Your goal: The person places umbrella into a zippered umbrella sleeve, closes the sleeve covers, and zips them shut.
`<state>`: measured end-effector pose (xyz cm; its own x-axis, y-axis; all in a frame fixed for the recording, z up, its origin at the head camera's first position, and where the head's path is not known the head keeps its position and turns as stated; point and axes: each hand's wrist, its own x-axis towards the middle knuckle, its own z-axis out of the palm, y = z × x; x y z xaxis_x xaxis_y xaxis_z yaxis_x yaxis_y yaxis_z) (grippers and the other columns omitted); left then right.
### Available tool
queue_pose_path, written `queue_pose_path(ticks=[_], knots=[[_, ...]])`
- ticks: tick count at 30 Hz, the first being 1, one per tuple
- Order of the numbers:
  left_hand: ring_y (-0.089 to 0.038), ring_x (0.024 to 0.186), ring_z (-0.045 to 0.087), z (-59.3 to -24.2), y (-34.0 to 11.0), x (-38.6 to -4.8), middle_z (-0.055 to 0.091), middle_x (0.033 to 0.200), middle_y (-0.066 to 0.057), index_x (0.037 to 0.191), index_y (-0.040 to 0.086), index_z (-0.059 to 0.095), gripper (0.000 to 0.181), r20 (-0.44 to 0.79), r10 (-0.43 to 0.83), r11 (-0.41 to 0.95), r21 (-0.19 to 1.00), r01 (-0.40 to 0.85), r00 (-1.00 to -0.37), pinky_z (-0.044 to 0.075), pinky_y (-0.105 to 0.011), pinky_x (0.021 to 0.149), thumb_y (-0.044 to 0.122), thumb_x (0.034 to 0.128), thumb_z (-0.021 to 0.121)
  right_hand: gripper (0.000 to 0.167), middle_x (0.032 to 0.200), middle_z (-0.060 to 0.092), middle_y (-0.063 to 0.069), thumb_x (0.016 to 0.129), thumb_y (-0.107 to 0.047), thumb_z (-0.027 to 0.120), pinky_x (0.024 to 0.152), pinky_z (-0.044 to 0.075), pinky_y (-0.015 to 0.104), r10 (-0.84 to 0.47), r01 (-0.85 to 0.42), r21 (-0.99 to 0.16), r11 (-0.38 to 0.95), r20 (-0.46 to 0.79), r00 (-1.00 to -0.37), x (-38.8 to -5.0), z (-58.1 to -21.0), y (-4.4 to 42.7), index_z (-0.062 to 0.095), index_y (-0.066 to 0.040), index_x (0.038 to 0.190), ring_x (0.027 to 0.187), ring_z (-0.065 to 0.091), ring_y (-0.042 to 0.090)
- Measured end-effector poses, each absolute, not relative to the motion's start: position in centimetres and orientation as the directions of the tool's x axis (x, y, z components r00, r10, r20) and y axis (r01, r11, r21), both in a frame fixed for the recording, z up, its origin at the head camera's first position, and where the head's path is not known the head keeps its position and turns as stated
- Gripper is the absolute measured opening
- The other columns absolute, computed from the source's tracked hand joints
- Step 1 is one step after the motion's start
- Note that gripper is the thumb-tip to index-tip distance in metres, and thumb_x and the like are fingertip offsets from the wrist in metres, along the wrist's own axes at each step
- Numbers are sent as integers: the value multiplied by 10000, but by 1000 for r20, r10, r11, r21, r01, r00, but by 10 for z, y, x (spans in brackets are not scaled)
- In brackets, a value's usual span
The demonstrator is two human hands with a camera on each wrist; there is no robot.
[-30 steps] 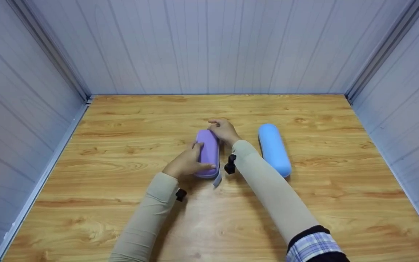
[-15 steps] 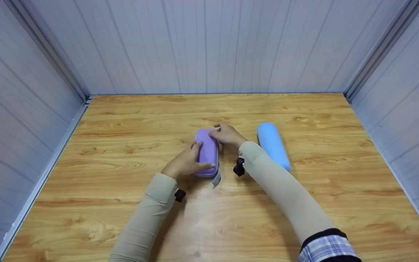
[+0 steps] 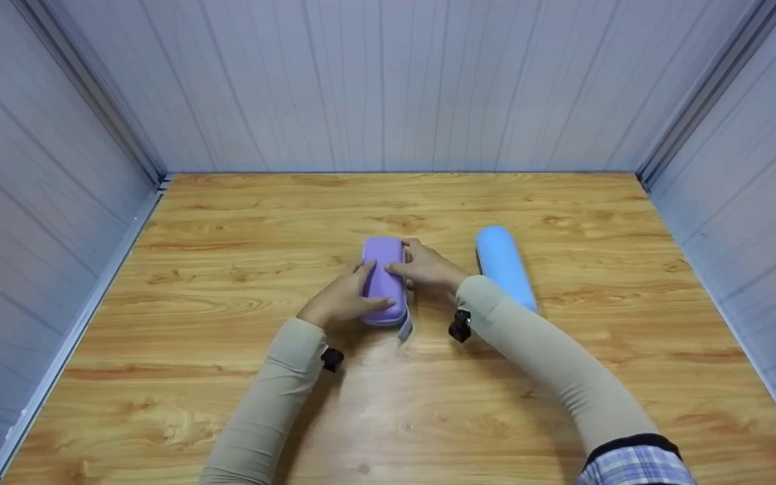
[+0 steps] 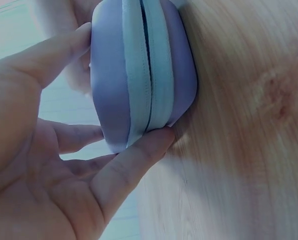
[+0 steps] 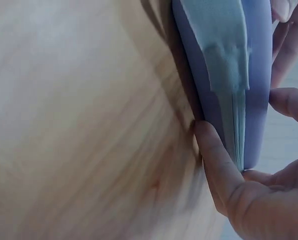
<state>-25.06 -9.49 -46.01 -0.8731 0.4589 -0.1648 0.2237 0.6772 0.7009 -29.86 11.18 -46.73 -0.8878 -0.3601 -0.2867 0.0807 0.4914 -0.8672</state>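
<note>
A purple zippered hard case (image 3: pixel 382 286) lies on the wooden table between both hands. My left hand (image 3: pixel 342 296) holds it from the left, its thumb over the near end of the top and its fingers along the left side. From the right, my right hand (image 3: pixel 432 269) grips it with the thumb on the top and fingers against the side. A pale zipper band (image 4: pixel 139 70) runs around the case's side in the left wrist view. A grey strap (image 3: pixel 405 330) sticks out at the near right corner. The case's underside is hidden.
A light blue case (image 3: pixel 506 266) of similar shape lies to the right, partly behind my right forearm. Pale panel walls (image 3: pixel 388 87) enclose the table (image 3: pixel 192 283) at the back and on both sides.
My right hand has moved from the far right corner of the purple case toward me along its right side, and its thumb now rests on the top. The left hand has stayed nearly still.
</note>
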Motion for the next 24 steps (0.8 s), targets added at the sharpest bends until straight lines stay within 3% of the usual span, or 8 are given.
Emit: queue_pose_path(ticks=[7, 14, 20, 24], knots=[[-409, 1455, 240, -460, -99, -253, 121, 1615, -283, 1579, -9, 196, 927, -175, 485, 648, 730, 217, -857, 214, -472, 1183, 382, 927, 726, 852, 1528, 376, 256, 957, -293, 689, 1033, 462, 382, -358, 98, -893, 440, -274, -893, -290, -470, 111, 172, -24, 1578, 1315, 491, 336], [-418, 1446, 255, -460, -99, -255, 167, 1598, -300, 1564, -42, 222, 915, -147, 500, 640, 727, 249, -854, 226, -487, 1178, 360, 922, 735, 896, 1479, 427, 271, 942, -224, 715, 948, 523, 358, -363, 61, -912, 406, -223, -905, -281, -471, 107, 128, -22, 1587, 1225, 568, 331], [-411, 1438, 280, -456, -102, -258, 216, 1581, -304, 1566, -31, 228, 933, -172, 518, 664, 698, 268, -838, 247, -489, 1171, 386, 909, 742, 860, 1535, 361, 259, 951, -288, 708, 1115, 368, 397, -353, -77, -836, 543, -144, -925, -277, -473, 105, 191, -33, 1589, 1375, 421, 336], [-396, 1415, 335, -452, -107, -264, 284, 1559, -294, 1555, -7, 296, 835, -172, 529, 666, 691, 281, -831, 275, -492, 1159, 345, 930, 722, 843, 1552, 341, 243, 959, -325, 695, 1143, 323, 411, -354, -99, -823, 560, -129, -926, -276, -474, 106, 212, -37, 1587, 1402, 386, 328]])
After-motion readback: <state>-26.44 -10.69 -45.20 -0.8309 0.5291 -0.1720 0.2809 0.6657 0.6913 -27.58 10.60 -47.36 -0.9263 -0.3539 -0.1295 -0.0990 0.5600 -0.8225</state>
